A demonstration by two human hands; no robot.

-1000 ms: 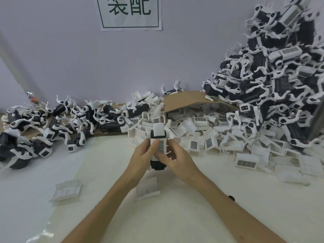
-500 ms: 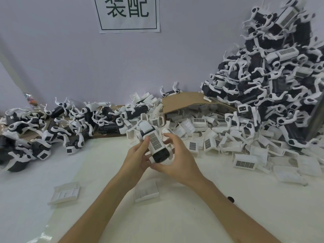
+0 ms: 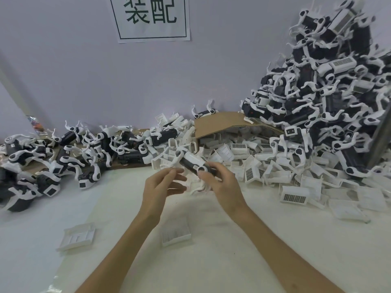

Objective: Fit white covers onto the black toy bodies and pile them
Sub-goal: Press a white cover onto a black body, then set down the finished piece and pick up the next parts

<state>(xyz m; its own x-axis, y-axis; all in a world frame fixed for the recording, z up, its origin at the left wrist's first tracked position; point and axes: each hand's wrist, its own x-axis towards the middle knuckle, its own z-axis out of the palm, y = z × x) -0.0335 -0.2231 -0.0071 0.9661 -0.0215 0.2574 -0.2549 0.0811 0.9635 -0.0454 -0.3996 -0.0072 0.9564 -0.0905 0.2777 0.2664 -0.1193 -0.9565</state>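
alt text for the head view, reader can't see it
The right hand grips a black toy with a white cover over a white table, the left hand open beside it. Behind lie loose white covers, with a tall pile of toys at right and a lower pile at left.

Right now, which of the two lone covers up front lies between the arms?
The right cover, lying between the left forearm and right forearm. The other cover sits outside, left of the left forearm.

Pale lilac wall [image 3: 222, 60] with paper sign [image 3: 151, 17] behind white table [image 3: 201, 261]
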